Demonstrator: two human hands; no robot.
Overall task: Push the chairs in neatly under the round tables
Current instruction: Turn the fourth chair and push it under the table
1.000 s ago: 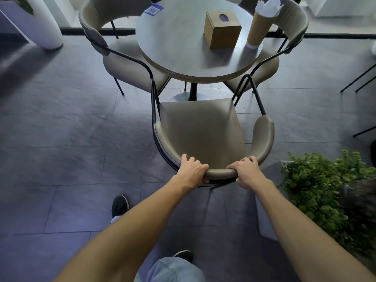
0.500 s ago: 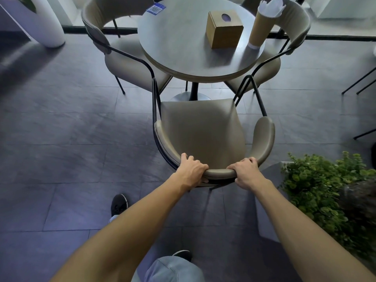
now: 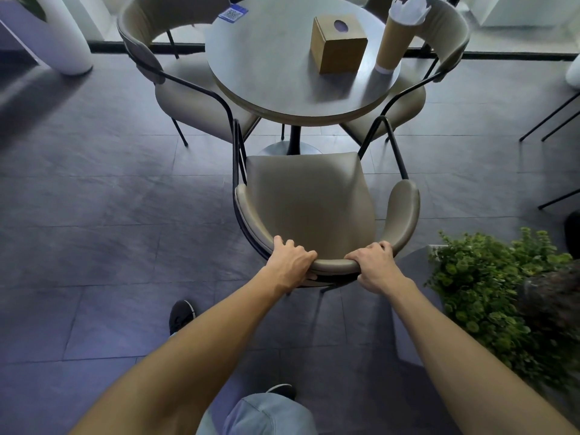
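While both hands clamp its curved backrest, the near chair (image 3: 309, 196) faces the round table (image 3: 301, 61).
Left hand (image 3: 290, 262) and right hand (image 3: 375, 270) wrap the rim; seat front stands short of the tabletop.

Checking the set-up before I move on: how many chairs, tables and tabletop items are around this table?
Chairs: 3, the near chair held by the left hand and right hand, the left chair, the right chair
Round table: 1
Tabletop items: 2, tissue box, paper cup
Total: 6
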